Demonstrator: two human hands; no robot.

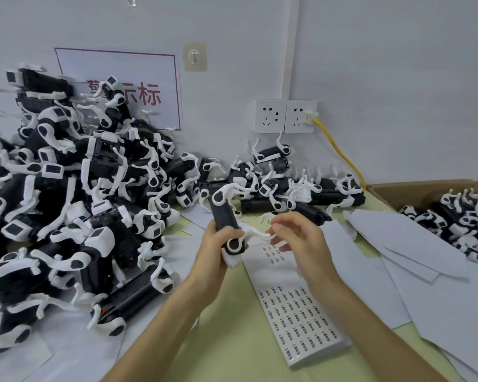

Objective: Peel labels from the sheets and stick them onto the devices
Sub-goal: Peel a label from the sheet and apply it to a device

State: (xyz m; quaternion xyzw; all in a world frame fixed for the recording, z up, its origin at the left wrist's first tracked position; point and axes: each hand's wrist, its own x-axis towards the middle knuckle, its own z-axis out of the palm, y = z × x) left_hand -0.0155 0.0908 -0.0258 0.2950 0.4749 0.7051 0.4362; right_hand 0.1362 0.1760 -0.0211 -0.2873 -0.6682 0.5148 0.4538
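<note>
Head view: free room is tight. A bare strip of green table (226, 346) runs from the near edge up to the hands, w/ the big pile of devices (66, 202) crowding the L side and loose paper sheets (414, 244) spread over the R side. The label sheets (301, 312) lie in a stack on that strip, just under the R forearm, near end close to the table edge.

L hand (214, 244) grips a black-and-white device (224, 213), held tilted above the far end of the label sheets. R hand (295, 238) is just beside the device's white arm w/ fingers bent; can't tell if it pinches a label.

At the back a row of devices (282, 186) lines the wall, blocking reach there. Far R a cardboard box (425, 188) holds more devices (469, 224). On the wall: sockets (284, 116) w/ a yellow cable (340, 150) dropping behind the box, a sign (149, 86) partly hidden by the pile, a hook (195, 57).
</note>
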